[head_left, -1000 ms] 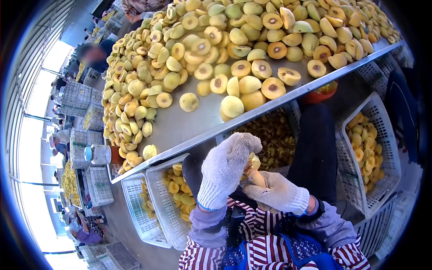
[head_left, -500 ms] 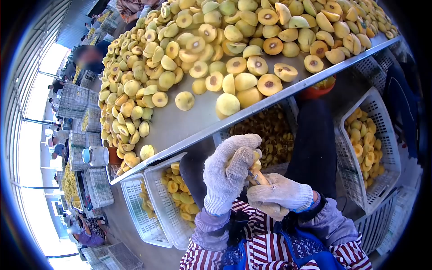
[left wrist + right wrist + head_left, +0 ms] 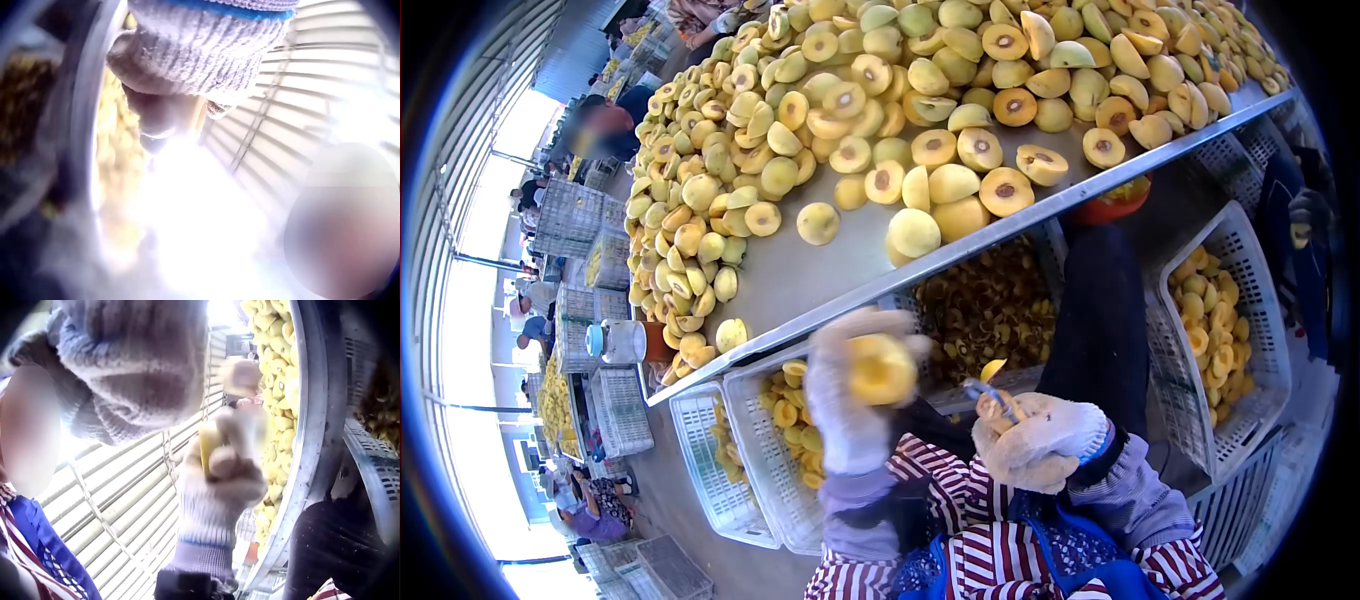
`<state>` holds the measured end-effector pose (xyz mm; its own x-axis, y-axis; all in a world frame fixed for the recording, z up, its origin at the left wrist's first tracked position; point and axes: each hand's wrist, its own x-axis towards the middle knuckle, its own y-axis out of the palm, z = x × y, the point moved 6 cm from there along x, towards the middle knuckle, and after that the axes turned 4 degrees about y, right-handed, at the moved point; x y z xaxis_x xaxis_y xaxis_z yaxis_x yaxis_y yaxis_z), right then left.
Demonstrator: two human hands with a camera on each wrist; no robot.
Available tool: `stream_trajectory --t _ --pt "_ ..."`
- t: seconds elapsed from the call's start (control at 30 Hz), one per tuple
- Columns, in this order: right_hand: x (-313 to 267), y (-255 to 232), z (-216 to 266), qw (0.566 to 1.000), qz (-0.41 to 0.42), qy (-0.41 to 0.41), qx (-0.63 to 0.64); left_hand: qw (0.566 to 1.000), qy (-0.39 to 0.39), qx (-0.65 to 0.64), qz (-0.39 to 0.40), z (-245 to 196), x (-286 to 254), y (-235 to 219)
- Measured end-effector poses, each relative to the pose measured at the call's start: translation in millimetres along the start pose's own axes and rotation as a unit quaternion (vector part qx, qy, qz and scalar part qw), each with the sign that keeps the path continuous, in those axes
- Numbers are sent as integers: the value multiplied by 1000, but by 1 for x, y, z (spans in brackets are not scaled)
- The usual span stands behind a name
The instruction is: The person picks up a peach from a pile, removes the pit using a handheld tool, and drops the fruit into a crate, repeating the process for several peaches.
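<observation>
My gloved left hand (image 3: pixel 850 385), blurred, holds a yellow fruit half (image 3: pixel 882 370) with a hollow centre, above the front of the white crates. To its right and apart from it, my gloved right hand (image 3: pixel 1040 442) grips a small tool (image 3: pixel 992 400) with a light handle and metal end. A small yellow piece (image 3: pixel 993 369) shows just beyond the metal end. In the left wrist view, glare hides much around the left glove (image 3: pixel 194 56). The right wrist view has the right glove (image 3: pixel 131 369) close up and the left hand (image 3: pixel 219 475) with yellow fruit (image 3: pixel 205 449).
Many halved fruits (image 3: pixel 780 178) lie on a metal-edged table (image 3: pixel 795 312). Below its edge stand a crate of dark scraps (image 3: pixel 985 320) and white crates of fruit (image 3: pixel 748 430) at left and right (image 3: pixel 1268 365). A blue-lidded jar (image 3: pixel 615 342) stands beyond the left corner.
My left hand has moved left, away from the tool, and the hollow fruit half now shows in it. The right hand has shifted slightly right and down, still gripping the tool.
</observation>
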<state>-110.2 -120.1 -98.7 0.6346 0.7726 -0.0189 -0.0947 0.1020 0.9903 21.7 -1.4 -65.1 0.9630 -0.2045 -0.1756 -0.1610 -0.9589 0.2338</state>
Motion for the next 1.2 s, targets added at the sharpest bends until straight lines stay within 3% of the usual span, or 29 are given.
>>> stream_trajectory --t 0.03,0.07,0.1,0.13,0.2,0.27,0.3,0.33,0.4,0.5,0.57,0.63,0.67,0.73,0.77,0.8,0.9,0.97,1.03,1.2 --pt "-2 -1 5 999 -31 -14 -35 997 53 34 -33 -11 4 -30" --pt "-6 0 10 995 -61 -28 -71 970 92 199 -100 -17 18 -76" --pt "-8 0 15 989 -92 -45 -106 910 128 358 -162 -23 28 -107" --pt "-5 -3 15 988 -111 -23 -108 824 224 499 -146 -34 27 -98" --pt "4 -10 11 982 -138 -2 -125 566 390 719 -102 -44 25 -70" --pt "11 -13 6 985 -133 2 -109 755 362 546 -30 -27 42 -40" --pt "10 -12 8 979 -159 9 -126 793 326 514 23 -22 46 -12" --pt "6 -8 13 972 -186 14 -143 791 328 507 96 -17 54 16" --pt "0 -6 18 961 -229 11 -154 668 401 585 224 -1 79 58" --pt "-5 -9 24 954 -255 -20 -158 623 318 653 291 36 131 56" --pt "-3 -15 24 950 -253 -51 -178 679 250 634 273 34 154 52" --pt "-2 -11 26 935 -288 -30 -204 736 165 618 221 26 164 48" --pt "-2 -10 29 927 -305 -21 -218 724 226 628 173 31 172 37" --pt "-6 -10 37 911 -331 -58 -238 907 87 404 86 8 150 31" --pt "-7 -12 38 903 -345 -76 -244 960 8 276 39 7 138 23" --pt "-7 -15 38 897 -358 -61 -250 988 18 107 110 28 147 1" --pt "2 -8 43 881 -404 -37 -243 973 -80 -90 197 34 99 19" --pt "3 -6 45 872 -410 -50 -263 973 -91 -126 173 29 69 38" --pt "4 -3 47 856 -423 -81 -286 976 -80 -79 187 30 54 39" --pt "5 -21 42 768 -464 -94 -431 978 -41 3 203 29 31 47"
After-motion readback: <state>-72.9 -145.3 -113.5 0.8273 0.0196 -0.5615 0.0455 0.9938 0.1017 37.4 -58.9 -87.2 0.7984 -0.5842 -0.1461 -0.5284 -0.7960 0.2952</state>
